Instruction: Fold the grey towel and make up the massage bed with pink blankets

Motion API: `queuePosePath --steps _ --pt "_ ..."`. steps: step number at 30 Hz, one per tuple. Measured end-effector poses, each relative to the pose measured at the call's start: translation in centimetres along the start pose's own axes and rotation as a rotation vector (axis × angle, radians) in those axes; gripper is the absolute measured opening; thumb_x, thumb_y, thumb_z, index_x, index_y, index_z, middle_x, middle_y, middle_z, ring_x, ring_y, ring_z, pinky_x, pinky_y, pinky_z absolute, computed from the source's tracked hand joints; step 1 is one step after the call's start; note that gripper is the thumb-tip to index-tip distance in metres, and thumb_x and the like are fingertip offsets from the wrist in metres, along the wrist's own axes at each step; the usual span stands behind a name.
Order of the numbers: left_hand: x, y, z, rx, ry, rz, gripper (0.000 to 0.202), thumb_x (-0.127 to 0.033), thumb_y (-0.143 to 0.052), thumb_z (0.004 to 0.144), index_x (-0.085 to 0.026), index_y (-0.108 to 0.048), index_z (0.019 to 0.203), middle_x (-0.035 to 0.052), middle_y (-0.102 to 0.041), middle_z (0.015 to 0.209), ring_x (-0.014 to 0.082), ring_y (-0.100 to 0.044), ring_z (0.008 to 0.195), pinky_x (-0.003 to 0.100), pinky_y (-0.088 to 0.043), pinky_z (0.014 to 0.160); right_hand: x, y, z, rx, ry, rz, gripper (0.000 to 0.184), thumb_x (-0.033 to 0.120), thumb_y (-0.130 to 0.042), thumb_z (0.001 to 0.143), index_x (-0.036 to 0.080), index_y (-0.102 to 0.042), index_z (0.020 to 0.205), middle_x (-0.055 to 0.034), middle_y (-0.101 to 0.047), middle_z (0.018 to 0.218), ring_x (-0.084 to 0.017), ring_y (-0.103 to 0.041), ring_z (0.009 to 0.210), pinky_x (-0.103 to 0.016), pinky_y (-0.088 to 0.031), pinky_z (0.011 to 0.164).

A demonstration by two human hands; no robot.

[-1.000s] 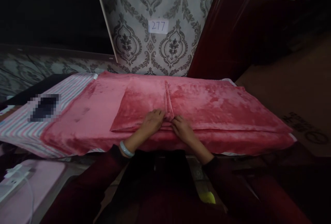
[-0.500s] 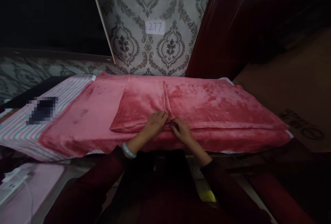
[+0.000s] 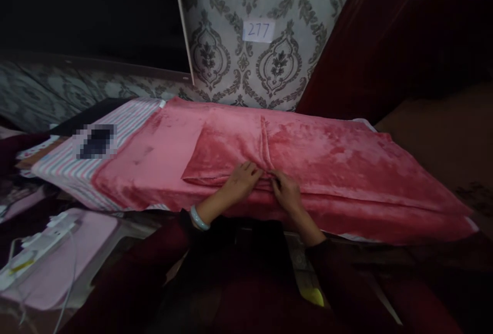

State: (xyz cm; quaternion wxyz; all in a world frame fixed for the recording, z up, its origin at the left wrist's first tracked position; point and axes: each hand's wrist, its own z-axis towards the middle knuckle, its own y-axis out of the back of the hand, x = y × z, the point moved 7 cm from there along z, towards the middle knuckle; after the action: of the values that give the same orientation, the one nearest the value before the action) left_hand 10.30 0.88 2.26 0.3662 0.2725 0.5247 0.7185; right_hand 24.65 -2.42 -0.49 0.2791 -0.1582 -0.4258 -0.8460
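Observation:
A pink-red plush cloth (image 3: pixel 331 154) lies folded on a flat layer of the same pink plush (image 3: pixel 162 144). A raised ridge, like a seam or fold edge, runs from its back edge down toward my hands. My left hand (image 3: pixel 243 179), with a pale bracelet at the wrist, pinches the cloth at the front end of this ridge. Just to its right, my right hand (image 3: pixel 287 190) is closed on the same spot, thumb and fingers together. The two hands almost touch. Exactly what lies between the fingertips is hidden.
Striped fabric (image 3: pixel 88 174) shows at the left end, with a blurred dark object (image 3: pixel 96 141) on it. A dark screen (image 3: pixel 92 15) stands behind at left. A white power strip (image 3: pixel 50 234) lies on a pink surface at lower left. A numbered paper (image 3: pixel 259 31) is on the wall.
The view has turned slightly left, so everything sits further right in it. Both hands stay pinched at the same place on the cloth, with little visible change.

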Motion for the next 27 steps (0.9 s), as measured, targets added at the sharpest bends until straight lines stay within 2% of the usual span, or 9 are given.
queuePosePath --steps 4,7,10,14,18,22,27 --pt "3.8 1.6 -3.5 -0.009 0.15 0.008 0.036 -0.021 -0.05 0.097 -0.018 -0.061 0.132 0.0139 -0.064 0.118 0.0292 -0.057 0.109 0.044 -0.045 0.093 -0.4 -0.1 -0.2 -0.01 -0.015 -0.005 0.031 0.026 -0.047 0.096 0.02 -0.071 0.113 -0.011 -0.076 0.107 -0.026 -0.072 0.096 -0.041 -0.058 0.088" --pt "6.8 2.4 -6.0 -0.017 0.243 -0.02 0.035 -0.025 -0.053 0.096 -0.018 -0.063 0.129 0.0152 -0.065 0.118 0.0312 -0.057 0.112 0.047 -0.047 0.094 -0.4 -0.2 -0.1 -0.017 -0.012 -0.02 0.031 0.028 -0.046 0.096 0.019 -0.07 0.113 -0.0114 -0.076 0.106 -0.025 -0.072 0.095 -0.039 -0.057 0.086" --pt "8.9 2.8 -7.3 -0.024 0.289 -0.073 0.034 -0.025 -0.056 0.095 -0.017 -0.066 0.126 0.015 -0.066 0.116 0.0308 -0.058 0.111 0.047 -0.048 0.094 -0.1 -0.2 0.0 -0.028 0.009 -0.058 0.031 0.029 -0.045 0.097 0.018 -0.07 0.113 -0.012 -0.076 0.106 -0.025 -0.072 0.093 -0.038 -0.057 0.082" --pt "10.0 2.9 -7.4 -0.007 0.254 -0.145 0.031 -0.026 -0.055 0.096 -0.016 -0.067 0.122 0.0127 -0.067 0.111 0.0279 -0.059 0.109 0.046 -0.047 0.099 0.0 -0.3 0.1 -0.015 0.024 -0.108 0.031 0.029 -0.044 0.098 0.018 -0.068 0.114 -0.0108 -0.076 0.101 -0.024 -0.072 0.086 -0.035 -0.056 0.077" --pt "10.6 3.0 -7.1 0.032 0.211 -0.162 0.029 -0.021 -0.052 0.096 -0.016 -0.068 0.119 0.0117 -0.067 0.108 0.0259 -0.06 0.105 0.043 -0.049 0.096 0.0 -0.3 0.1 0.006 0.026 -0.161 0.03 0.028 -0.043 0.098 0.018 -0.067 0.113 -0.01 -0.076 0.095 -0.024 -0.071 0.08 -0.033 -0.054 0.071" --pt "10.9 3.1 -7.2 0.06 0.208 -0.051 0.022 -0.017 -0.052 0.093 -0.014 -0.069 0.107 0.0126 -0.066 0.104 0.0264 -0.06 0.101 0.041 -0.048 0.092 0.1 -0.4 0.1 -0.004 0.019 -0.21 0.029 0.027 -0.042 0.098 0.018 -0.066 0.11 -0.0086 -0.074 0.085 -0.023 -0.07 0.074 -0.031 -0.051 0.066" --pt "11.1 2.9 -7.9 -0.001 0.216 0.081 0.021 -0.011 -0.048 0.092 -0.016 -0.066 0.1 0.0127 -0.064 0.098 0.0269 -0.059 0.095 0.041 -0.047 0.086 0.0 -0.6 -0.1 -0.021 0.02 -0.219 0.028 0.027 -0.042 0.097 0.019 -0.066 0.109 -0.0091 -0.075 0.088 -0.023 -0.069 0.075 -0.032 -0.052 0.069"
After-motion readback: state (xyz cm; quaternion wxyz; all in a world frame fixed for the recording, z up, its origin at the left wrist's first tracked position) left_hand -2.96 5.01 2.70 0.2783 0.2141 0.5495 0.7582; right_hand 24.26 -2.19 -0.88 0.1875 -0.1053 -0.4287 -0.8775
